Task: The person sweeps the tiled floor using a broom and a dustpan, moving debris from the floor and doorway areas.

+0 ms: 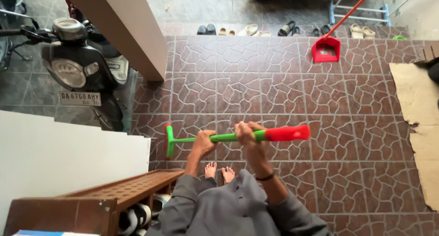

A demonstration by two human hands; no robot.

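Observation:
Both my hands grip a green broom handle (224, 137) with a red end (288, 133). My left hand (204, 142) holds the handle lower down, toward the broom head (168, 141), which rests on the brown tiled floor (274, 90) at the left. My right hand (247, 134) is clenched around the handle higher up, just before the red grip. My bare feet (218, 172) stand on the tiles below the handle. A dark band circles my right wrist.
A red dustpan (326, 48) with a long handle stands at the far edge. Several shoes (256, 31) line the step. A parked scooter (82, 62) is at the left, a pillar (132, 30) beside it, a wooden shoe rack (123, 190) near left, cardboard (418, 108) at the right.

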